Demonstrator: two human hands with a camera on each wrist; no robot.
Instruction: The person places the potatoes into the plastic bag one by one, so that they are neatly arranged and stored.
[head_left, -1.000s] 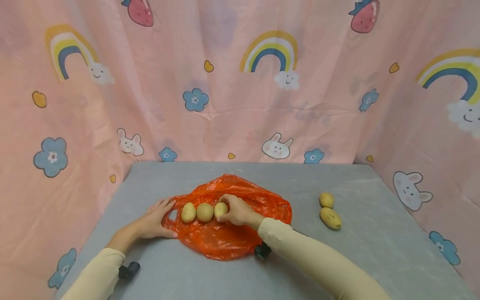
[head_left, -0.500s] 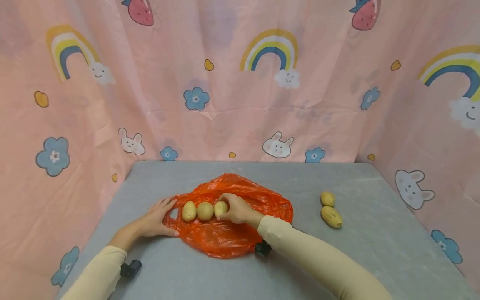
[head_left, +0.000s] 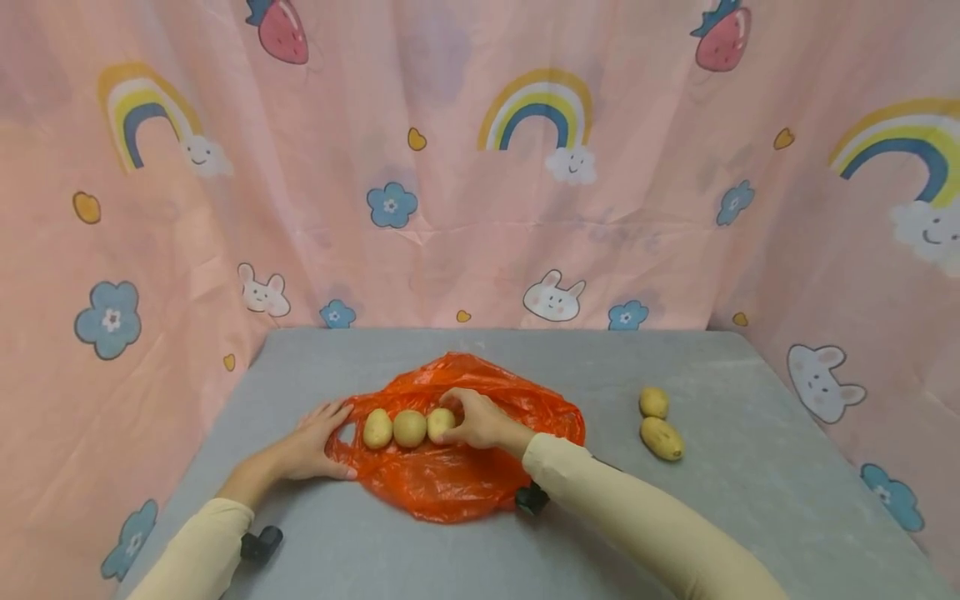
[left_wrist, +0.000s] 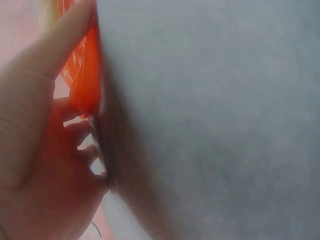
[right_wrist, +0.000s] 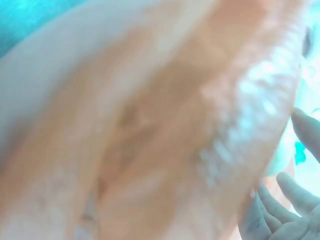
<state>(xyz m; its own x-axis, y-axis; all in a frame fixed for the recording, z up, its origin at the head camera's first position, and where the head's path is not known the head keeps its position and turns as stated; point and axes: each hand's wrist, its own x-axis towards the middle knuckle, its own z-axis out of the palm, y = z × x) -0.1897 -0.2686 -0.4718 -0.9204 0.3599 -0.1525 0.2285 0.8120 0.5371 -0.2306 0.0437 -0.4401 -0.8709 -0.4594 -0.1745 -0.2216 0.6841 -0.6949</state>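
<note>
An orange-red plastic bag [head_left: 450,483] lies spread flat on the grey table. On it, a pale yellow potato [head_left: 378,428], a rounder, browner potato-like piece [head_left: 410,428] and another potato [head_left: 440,424] form a row. My right hand [head_left: 483,421] has its thumb and fingers curled round the rightmost potato. In the right wrist view the bag fills most of the picture, blurred. My left hand [head_left: 311,443] rests at the bag's left edge with fingers spread. In the left wrist view bag film [left_wrist: 87,75] shows between thumb and fingers.
To the right of the bag, a small roundish potato [head_left: 654,402] touches a longer yellow one [head_left: 662,438] on the grey table [head_left: 720,500]. A pink patterned curtain [head_left: 465,250] stands behind the table and along both sides.
The right thumb has drawn back slightly to the right at the potato's lower edge. The potatoes, the bag and the left hand stay in place; the head view shifts slightly.
</note>
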